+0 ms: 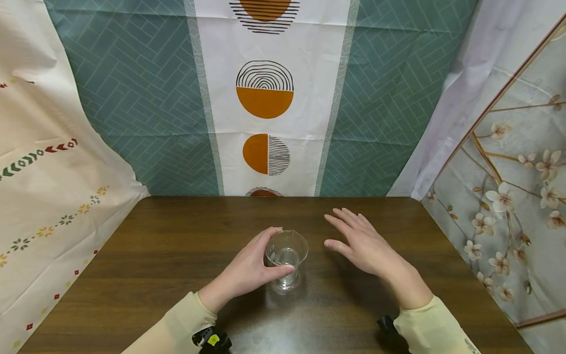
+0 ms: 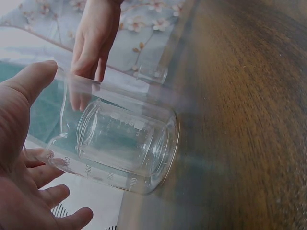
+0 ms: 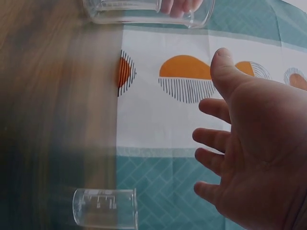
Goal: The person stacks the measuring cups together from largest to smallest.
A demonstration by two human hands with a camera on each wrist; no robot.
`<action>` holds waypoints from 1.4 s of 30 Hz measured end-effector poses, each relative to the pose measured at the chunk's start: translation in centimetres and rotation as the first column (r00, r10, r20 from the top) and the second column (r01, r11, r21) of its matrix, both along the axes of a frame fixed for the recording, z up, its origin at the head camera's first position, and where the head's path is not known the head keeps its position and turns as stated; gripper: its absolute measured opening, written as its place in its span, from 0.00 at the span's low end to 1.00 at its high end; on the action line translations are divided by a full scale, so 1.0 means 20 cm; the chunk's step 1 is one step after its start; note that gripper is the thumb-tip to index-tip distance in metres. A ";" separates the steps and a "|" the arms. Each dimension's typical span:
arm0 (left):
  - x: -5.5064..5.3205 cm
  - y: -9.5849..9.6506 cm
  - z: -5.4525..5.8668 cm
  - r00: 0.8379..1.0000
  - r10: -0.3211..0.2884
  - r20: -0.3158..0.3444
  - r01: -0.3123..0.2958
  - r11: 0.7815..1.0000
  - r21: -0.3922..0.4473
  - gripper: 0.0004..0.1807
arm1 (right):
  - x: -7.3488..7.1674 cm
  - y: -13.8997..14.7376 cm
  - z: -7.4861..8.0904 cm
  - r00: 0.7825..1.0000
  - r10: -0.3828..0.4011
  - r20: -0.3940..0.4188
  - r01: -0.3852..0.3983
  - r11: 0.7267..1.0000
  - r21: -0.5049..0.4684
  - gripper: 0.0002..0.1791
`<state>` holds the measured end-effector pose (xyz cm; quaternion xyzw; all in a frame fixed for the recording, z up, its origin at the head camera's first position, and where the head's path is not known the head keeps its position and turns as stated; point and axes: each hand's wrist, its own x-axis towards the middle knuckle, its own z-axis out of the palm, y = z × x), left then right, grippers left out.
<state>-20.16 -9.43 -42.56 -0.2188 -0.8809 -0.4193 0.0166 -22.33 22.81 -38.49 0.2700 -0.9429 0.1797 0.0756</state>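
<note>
A large clear glass beaker [image 1: 301, 255] stands upright on the wooden table, with printed graduation marks on its wall. Inside it sits a smaller glass beaker [image 2: 124, 139]. My left hand [image 1: 249, 270] grips the large beaker near its rim, thumb on the near side and fingers round the far left. To the right of the beaker, my right hand [image 1: 364, 243] hovers over the table, fingers extended and nothing in it. A separate small beaker [image 3: 106, 208] stands on the table on the right hand's side; in the head view I cannot make it out.
The dark brown table [image 1: 177, 236] ends at a hanging green and white cloth [image 1: 265, 49] at the back. Cream patterned fabric [image 1: 53, 206] borders the left edge, and a flowered cloth [image 1: 499, 221] borders the right.
</note>
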 end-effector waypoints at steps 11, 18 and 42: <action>0.01 0.00 0.01 1.000 -0.003 -0.003 0.003 1.000 -0.005 0.52 | 0.00 0.08 -0.02 0.999 -0.032 0.015 0.032 0.999 0.007 0.40; 0.00 0.00 0.01 1.000 -0.004 -0.005 0.004 1.000 -0.007 0.52 | 0.00 0.13 -0.03 0.998 -0.051 0.038 0.050 0.999 0.020 0.40; 0.01 0.00 0.02 1.000 -0.002 -0.006 0.002 1.000 -0.019 0.53 | -0.03 0.26 -0.04 0.990 -0.079 0.116 0.075 0.997 0.034 0.43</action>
